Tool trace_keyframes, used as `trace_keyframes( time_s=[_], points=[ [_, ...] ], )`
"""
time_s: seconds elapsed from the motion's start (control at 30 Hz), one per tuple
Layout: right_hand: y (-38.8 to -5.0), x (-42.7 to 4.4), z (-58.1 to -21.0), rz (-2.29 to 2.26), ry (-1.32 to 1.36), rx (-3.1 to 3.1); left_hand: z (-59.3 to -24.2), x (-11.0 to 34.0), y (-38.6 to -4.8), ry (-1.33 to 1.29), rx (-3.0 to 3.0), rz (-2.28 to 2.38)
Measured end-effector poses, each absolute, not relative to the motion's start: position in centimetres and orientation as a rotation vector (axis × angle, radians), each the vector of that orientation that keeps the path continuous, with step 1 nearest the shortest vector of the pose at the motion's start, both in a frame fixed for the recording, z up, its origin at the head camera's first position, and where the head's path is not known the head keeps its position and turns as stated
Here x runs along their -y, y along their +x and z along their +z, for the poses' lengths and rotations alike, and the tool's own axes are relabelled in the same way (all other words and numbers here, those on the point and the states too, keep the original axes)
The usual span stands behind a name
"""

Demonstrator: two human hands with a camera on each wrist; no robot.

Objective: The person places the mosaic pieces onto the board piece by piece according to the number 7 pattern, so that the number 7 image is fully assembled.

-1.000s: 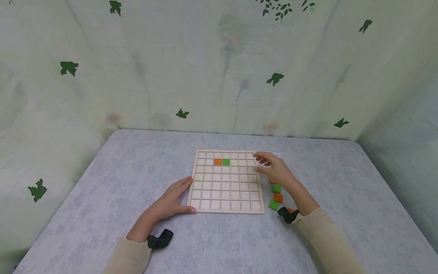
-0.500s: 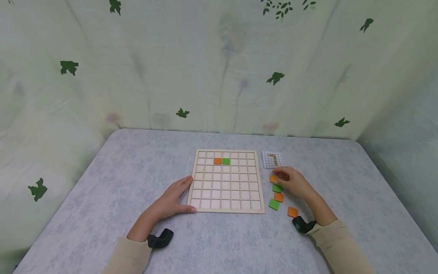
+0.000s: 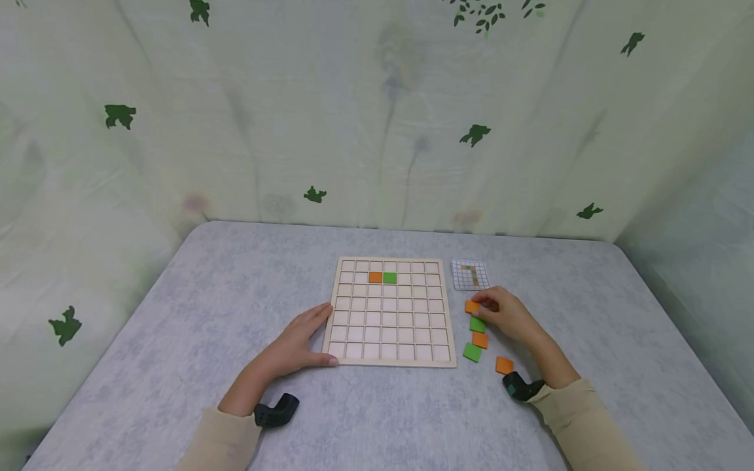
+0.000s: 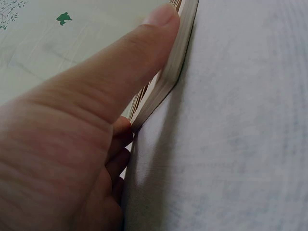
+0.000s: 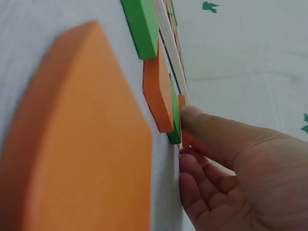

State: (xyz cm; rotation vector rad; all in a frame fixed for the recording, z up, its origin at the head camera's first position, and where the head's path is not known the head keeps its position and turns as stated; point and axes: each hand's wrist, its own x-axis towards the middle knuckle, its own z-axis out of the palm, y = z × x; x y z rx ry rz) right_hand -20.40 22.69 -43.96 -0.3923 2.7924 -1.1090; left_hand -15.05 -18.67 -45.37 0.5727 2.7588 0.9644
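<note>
A wooden grid board lies on the table, with an orange tile and a green tile side by side in its second row from the back. My left hand rests against the board's left edge and near corner, fingers extended; the left wrist view shows its thumb on the board's rim. Right of the board, my right hand pinches the rearmost loose orange tile between thumb and fingers. In the right wrist view that hand partly hides this tile.
Toward the front from the pinched tile lie a green tile, an orange tile, another green tile and a separate orange tile. A small pattern card lies beyond the right hand. A printed cloth hangs behind the table.
From above the board's right edge, my right hand has moved right and toward the front to the rearmost loose tile, and its fingers have closed on it. The left hand has stayed in place.
</note>
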Motion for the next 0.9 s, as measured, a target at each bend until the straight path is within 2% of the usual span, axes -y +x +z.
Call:
trace_keyframes(
  time_s=[0.17,0.5,0.9],
  points=[
    [-20.5,-22.0,-42.8,-1.101,-0.327,-2.763,-45.3,18.7,-15.1,0.566,-2.754,0.971],
    [-22.5,-17.9,-40.1,-1.295,-0.52,-2.762,-45.2,18.8,-15.0,0.572,-2.756,0.968],
    [-26.1,-12.5,-41.4,-1.52,-0.534,-2.665,-45.2,18.7,-15.0,0.589,-2.755,0.964]
  ],
)
